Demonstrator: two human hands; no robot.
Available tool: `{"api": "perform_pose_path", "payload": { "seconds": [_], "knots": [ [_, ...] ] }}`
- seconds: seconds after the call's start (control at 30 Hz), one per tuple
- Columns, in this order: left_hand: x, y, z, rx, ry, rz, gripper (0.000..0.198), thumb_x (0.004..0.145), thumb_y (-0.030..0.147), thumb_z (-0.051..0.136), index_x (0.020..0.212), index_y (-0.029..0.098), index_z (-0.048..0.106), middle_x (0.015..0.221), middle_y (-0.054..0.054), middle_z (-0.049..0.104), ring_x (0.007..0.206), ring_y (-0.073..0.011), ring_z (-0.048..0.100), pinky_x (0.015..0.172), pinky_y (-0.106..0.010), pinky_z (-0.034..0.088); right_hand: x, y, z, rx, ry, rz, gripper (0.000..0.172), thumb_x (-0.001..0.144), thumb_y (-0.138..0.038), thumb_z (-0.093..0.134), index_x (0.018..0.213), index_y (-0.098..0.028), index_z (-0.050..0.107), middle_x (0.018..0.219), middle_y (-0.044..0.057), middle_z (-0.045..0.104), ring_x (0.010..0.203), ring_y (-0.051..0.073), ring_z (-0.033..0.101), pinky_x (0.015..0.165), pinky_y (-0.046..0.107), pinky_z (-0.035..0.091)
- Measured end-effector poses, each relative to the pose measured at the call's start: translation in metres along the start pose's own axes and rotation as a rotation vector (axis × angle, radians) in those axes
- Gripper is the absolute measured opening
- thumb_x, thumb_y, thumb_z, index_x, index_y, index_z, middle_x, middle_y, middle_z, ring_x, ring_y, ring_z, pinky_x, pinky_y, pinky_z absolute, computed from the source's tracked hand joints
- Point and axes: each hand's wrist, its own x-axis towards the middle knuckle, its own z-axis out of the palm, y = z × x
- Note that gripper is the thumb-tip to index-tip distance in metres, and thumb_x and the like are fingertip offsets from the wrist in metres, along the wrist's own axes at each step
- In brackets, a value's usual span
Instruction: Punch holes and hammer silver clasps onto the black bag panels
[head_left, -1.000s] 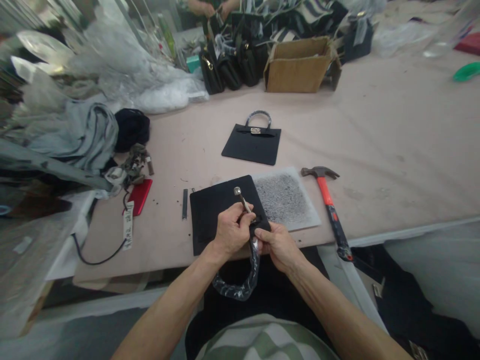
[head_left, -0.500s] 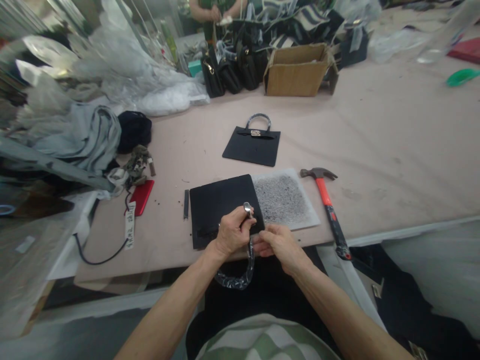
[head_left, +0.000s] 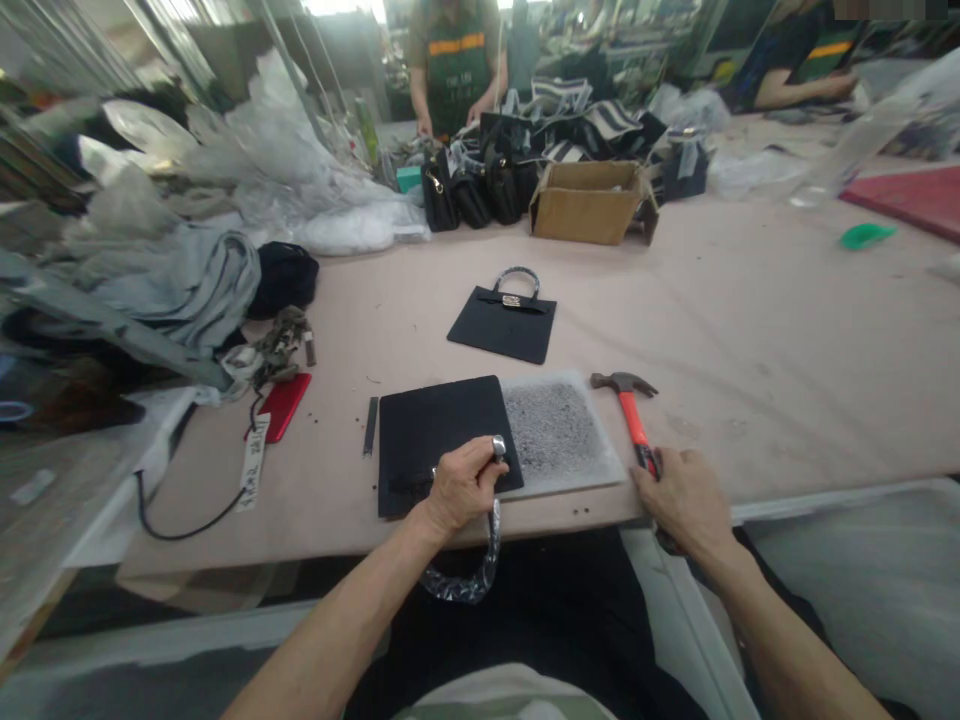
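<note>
My left hand [head_left: 461,488] is closed round a short silver metal tool with a rounded top [head_left: 499,446], held upright at the lower right corner of a black bag panel [head_left: 442,420]. The tool's lower end is hidden by the fingers. A plastic-wrapped bag handle [head_left: 469,588] hangs from the panel over the table's front edge. Under the panel's right side lies a white board with dark speckles [head_left: 555,430]. On the right, my right hand [head_left: 690,500] is closed round the black grip of a claw hammer [head_left: 634,415], which lies with its head pointing away.
Another black bag panel with handle [head_left: 502,330] lies farther back. A dark metal strip [head_left: 370,427] and a red phone-like object [head_left: 288,407] are on the left. Behind stand black bags [head_left: 471,195] and a cardboard box [head_left: 581,205]. Two other people are across the table.
My right hand has left the panel's corner, moved right and closed on the hammer's grip. My left hand stays at the panel with the silver tool. The view has tilted up.
</note>
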Motion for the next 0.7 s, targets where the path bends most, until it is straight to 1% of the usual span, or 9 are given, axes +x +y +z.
{"api": "perform_pose_path", "payload": {
  "seconds": [0.07,0.13,0.27,0.33,0.4,0.47,0.53,0.63,0.7],
  "knots": [
    [0.001,0.001,0.000,-0.006,0.008,0.017,0.010,0.091,0.015,0.057,0.094,0.018,0.066,0.103,-0.010,0.073,0.097,-0.0216,0.072,0.089,-0.034,0.060,0.013,0.003,-0.003,0.134,-0.130,0.117,0.019,0.067,-0.033,0.060,0.079,-0.019,0.059,0.082,0.014,0.058,0.087,0.032,0.058,0.075,0.043,0.044],
    [0.001,0.001,0.000,-0.008,0.012,0.028,0.010,0.091,0.015,0.057,0.094,0.018,0.066,0.102,-0.010,0.073,0.096,-0.0218,0.071,0.088,-0.034,0.060,0.023,-0.002,-0.008,0.264,-0.254,0.162,0.013,0.064,-0.031,0.059,0.070,-0.022,0.053,0.071,0.009,0.054,0.071,0.025,0.055,0.063,0.038,0.044],
    [0.001,0.002,0.000,-0.017,0.013,0.014,0.012,0.090,0.014,0.057,0.097,0.018,0.066,0.099,-0.009,0.073,0.093,-0.0218,0.071,0.086,-0.034,0.060,0.023,-0.029,-0.023,0.497,-0.465,0.150,0.018,0.071,-0.040,0.051,0.066,-0.025,0.043,0.060,-0.001,0.041,0.047,0.013,0.037,0.045,0.029,0.037],
    [0.000,0.002,0.000,-0.020,0.013,0.001,0.013,0.090,0.013,0.057,0.097,0.018,0.066,0.098,-0.009,0.072,0.092,-0.0216,0.071,0.085,-0.034,0.059,0.009,-0.047,-0.036,0.600,-0.477,0.155,0.024,0.079,-0.048,0.045,0.072,-0.026,0.043,0.058,-0.005,0.033,0.042,0.012,0.029,0.039,0.027,0.031],
    [0.000,0.002,0.001,-0.019,0.013,-0.007,0.012,0.090,0.013,0.058,0.096,0.019,0.066,0.099,-0.008,0.072,0.093,-0.0217,0.071,0.085,-0.033,0.059,-0.012,-0.062,-0.052,0.704,-0.408,0.111,0.034,0.088,-0.058,0.040,0.079,-0.026,0.045,0.057,-0.007,0.032,0.040,0.012,0.028,0.037,0.025,0.027],
    [0.000,0.002,0.001,-0.018,0.011,-0.018,0.012,0.089,0.014,0.058,0.096,0.019,0.067,0.099,-0.008,0.072,0.094,-0.0219,0.071,0.087,-0.033,0.059,-0.033,-0.072,-0.069,0.683,-0.274,-0.067,0.042,0.092,-0.065,0.039,0.079,-0.025,0.046,0.056,-0.005,0.037,0.041,0.012,0.033,0.038,0.025,0.027],
    [0.000,0.002,0.001,-0.018,0.008,-0.023,0.011,0.090,0.014,0.058,0.095,0.019,0.066,0.099,-0.008,0.072,0.095,-0.0220,0.071,0.087,-0.033,0.058,-0.050,-0.077,-0.084,0.462,-0.149,-0.334,0.043,0.095,-0.063,0.042,0.074,-0.025,0.048,0.055,-0.003,0.042,0.045,0.013,0.041,0.043,0.027,0.031],
    [0.000,0.001,0.001,-0.014,0.006,-0.012,0.010,0.090,0.013,0.058,0.093,0.018,0.066,0.095,-0.008,0.071,0.090,-0.0212,0.070,0.083,-0.032,0.058,-0.062,-0.079,-0.097,0.106,-0.184,-0.639,0.038,0.095,-0.054,0.046,0.071,-0.025,0.051,0.050,-0.002,0.047,0.042,0.014,0.042,0.045,0.030,0.027],
    [0.000,0.000,0.002,-0.008,0.009,-0.002,0.010,0.089,0.012,0.058,0.092,0.018,0.065,0.093,-0.008,0.071,0.086,-0.0205,0.069,0.080,-0.031,0.058,-0.066,-0.082,-0.102,0.010,-0.225,-0.718,0.037,0.096,-0.051,0.045,0.070,-0.026,0.051,0.046,-0.003,0.047,0.037,0.013,0.038,0.042,0.031,0.022]
  ]
}}
